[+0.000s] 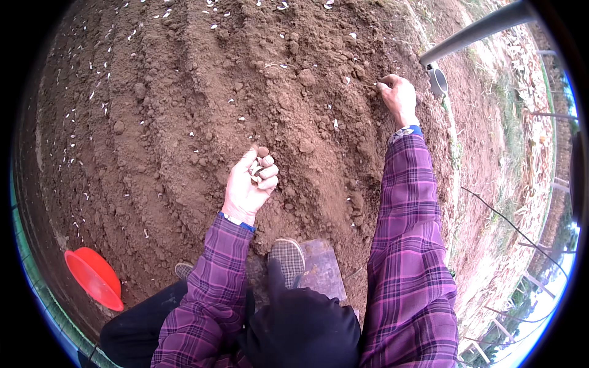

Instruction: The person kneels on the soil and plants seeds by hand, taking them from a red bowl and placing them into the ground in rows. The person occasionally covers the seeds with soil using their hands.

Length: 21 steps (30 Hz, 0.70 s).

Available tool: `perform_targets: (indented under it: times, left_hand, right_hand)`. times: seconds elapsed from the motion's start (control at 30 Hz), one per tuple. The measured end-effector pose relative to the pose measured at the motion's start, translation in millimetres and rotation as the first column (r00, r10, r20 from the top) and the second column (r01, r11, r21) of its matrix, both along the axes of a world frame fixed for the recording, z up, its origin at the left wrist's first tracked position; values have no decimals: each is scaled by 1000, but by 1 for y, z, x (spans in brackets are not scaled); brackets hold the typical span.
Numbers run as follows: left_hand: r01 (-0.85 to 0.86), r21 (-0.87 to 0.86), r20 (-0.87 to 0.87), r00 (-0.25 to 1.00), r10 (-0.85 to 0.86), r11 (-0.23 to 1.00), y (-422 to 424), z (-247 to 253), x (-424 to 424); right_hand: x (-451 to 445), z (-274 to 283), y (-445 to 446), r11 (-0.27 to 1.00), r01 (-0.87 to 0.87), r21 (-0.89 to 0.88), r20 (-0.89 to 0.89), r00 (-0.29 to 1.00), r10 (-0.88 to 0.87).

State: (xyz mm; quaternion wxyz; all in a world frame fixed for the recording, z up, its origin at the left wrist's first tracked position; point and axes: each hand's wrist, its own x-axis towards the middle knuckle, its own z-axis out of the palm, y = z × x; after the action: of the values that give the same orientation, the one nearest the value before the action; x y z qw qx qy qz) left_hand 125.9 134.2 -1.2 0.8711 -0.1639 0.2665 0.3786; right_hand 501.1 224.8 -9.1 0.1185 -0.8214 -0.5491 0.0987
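Observation:
My left hand (246,186) is curled palm up above the soil, holding several pale garlic cloves (256,170) in its fingers. Reaching far to the right, my right hand (399,97) is low over a furrow (354,152). Its thumb and fingertips pinch a small whitish thing, apparently a garlic clove (376,84), most of it hidden. Other cloves lie scattered along the furrows, such as a garlic clove (335,123) below and left of my right hand. Both forearms are in purple plaid sleeves.
A red plastic basin (94,278) lies tilted on the soil at lower left. My checked shoe (286,262) rests on a flat board (324,267). At upper right, a grey metal pipe (478,32) slants in beside a short open tube end (438,81). Dry stalks (529,161) line the right side.

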Motion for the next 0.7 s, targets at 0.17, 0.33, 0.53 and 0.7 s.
perform_targets:
  times: [0.17, 0.33, 0.53, 0.7]
  left_hand:
    - [21, 21, -65, 998, -20, 1000, -5, 8, 6]
    - [-7, 66, -49, 999, 11, 998, -7, 6, -5]
    - [36, 55, -37, 999, -34, 998, -10, 8, 8]
    - [47, 56, -89, 995, -42, 997, -9, 19, 13]
  right_hand:
    - [0, -12, 0, 1000, -21, -1, 49, 999, 21]
    - [-22, 11, -11, 913, 397, -96, -981, 117, -154]
    - [-45, -22, 10, 994, 73, 78, -592, 806, -13]
    - [-48, -12, 5, 961, 268, 65, -862, 500, -81]
